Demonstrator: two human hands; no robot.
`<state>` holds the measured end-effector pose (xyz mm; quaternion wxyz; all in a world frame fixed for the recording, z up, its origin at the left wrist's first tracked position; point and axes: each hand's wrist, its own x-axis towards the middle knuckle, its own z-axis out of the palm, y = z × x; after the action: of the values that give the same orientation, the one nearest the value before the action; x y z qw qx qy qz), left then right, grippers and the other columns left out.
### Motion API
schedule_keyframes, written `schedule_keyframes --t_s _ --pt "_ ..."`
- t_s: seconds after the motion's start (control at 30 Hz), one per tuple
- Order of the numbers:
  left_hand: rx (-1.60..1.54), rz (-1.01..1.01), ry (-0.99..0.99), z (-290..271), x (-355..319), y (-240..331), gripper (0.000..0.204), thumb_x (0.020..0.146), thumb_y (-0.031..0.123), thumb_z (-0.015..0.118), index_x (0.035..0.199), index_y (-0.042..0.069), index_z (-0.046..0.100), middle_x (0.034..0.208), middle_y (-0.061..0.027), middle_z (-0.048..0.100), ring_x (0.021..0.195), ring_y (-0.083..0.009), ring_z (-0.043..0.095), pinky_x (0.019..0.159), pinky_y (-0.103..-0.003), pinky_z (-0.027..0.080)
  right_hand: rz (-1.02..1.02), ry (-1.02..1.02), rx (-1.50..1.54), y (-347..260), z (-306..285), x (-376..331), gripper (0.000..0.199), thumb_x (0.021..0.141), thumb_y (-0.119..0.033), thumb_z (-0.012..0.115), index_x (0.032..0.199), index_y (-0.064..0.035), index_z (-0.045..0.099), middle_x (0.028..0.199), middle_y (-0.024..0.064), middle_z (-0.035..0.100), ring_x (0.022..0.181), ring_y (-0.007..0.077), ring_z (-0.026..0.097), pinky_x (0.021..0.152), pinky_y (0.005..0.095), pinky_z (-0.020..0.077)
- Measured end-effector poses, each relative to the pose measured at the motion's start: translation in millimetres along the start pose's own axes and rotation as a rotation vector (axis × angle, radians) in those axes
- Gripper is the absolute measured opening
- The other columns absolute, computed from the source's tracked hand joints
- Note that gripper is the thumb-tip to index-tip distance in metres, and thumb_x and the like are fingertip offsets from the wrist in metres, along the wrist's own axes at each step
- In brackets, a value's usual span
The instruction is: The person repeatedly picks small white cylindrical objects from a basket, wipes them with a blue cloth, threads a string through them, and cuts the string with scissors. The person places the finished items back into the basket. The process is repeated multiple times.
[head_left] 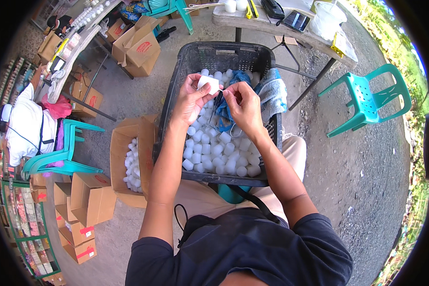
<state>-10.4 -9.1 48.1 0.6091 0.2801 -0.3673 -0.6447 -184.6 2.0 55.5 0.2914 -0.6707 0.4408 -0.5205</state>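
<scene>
White cylinder (208, 85) sits gripped in the half-closed left hand (193, 94); the nearly closed right hand (244, 104) pinches a strand (221, 89).

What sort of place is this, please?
Probably a small, partly open-air workshop: a black plastic crate holds many small white cylinders; open brown cardboard boxes and a long grey table stand nearby.

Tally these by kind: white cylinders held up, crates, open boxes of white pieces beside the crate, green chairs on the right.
White cylinder held up: 1
Black crate: 1
Open box of white pieces: 1
Green chair on the right: 1
Total: 4
(heaped cylinders overlap, uncounted)
</scene>
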Motion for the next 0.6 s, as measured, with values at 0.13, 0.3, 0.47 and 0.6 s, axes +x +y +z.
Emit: schedule_keyframes --t_s 0.13,0.3,0.47,0.6 --pt "0.077 0.028 -0.032 0.9 -2.4 -6.6 0.036 0.086 0.005 0.066 0.115 0.007 0.044 0.115 -0.0146 0.056 0.110 -0.0295 0.060 0.091 -0.038 0.054 0.007 0.012 0.036 -0.8 4.1 -0.4 0.010 0.082 -0.004 0.068 0.085 0.0030 0.062 0.077 0.0104 0.060 0.065 0.0164 0.058 0.060 0.0295 0.0473" --pt "0.014 0.042 0.007 8.9 -1.4 -4.2 0.035 0.087 0.006 0.065 0.117 0.005 0.048 0.114 -0.0135 0.057 0.109 -0.0267 0.060 0.092 -0.037 0.053 0.066 -0.061 0.238 9.8 5.8 -0.1 0.011 0.081 -0.001 0.068 0.089 0.0023 0.062 0.082 0.0092 0.064 0.067 0.0132 0.060 0.062 0.0280 0.0489" --pt "-0.007 -0.059 -0.072 19.3 -3.9 -4.1 0.026 0.091 0.006 0.059 0.115 0.003 0.052 0.111 -0.0141 0.059 0.105 -0.0255 0.062 0.091 -0.036 0.052 0.220 -0.119 0.265 11.6 4.1 -0.4 0.018 0.083 0.002 0.066 0.100 0.0010 0.059 0.086 0.0067 0.063 0.074 0.0092 0.060 0.069 0.0249 0.0496" --pt "0.113 -0.146 -0.074 7.6 -3.6 0.3 0.025 0.091 0.015 0.051 0.112 0.002 0.054 0.100 -0.0113 0.062 0.087 -0.0172 0.063 0.076 -0.028 0.052 0.141 -0.135 0.289 3.4 -5.1 6.4 0.023 0.084 0.003 0.065 0.106 0.0007 0.059 0.096 0.0073 0.060 0.074 0.0091 0.060 0.070 0.0243 0.0498"
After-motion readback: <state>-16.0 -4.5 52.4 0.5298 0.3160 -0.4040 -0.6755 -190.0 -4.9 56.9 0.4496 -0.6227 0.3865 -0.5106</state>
